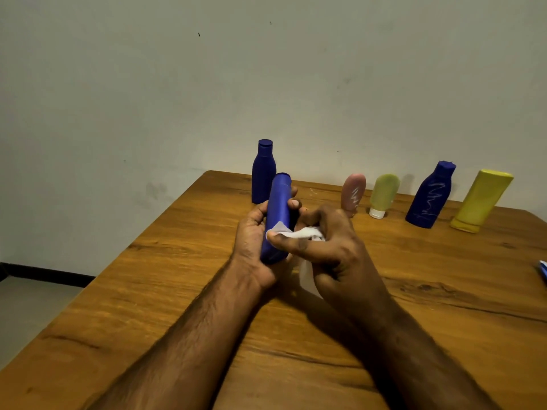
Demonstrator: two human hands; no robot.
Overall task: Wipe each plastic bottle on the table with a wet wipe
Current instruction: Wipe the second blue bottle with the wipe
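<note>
Head view showed the blue bottle (275, 220) we were wiping held above the wooden table (177, 291), its long axis running up and away from us, cap end farthest. Our left hand (254, 238) wrapped its lower body, fingers curled round the far side. Our right hand (328, 247), just beside it, pinched the bunched wet wipe (299, 233) and pressed it against the bottle's lower flank (a loose tail hung below). We judged the next stroke would run along that axis.

Five bottles (381, 196) stand along the table's (177, 291) far edge; sixth (276, 220) in front.
</note>
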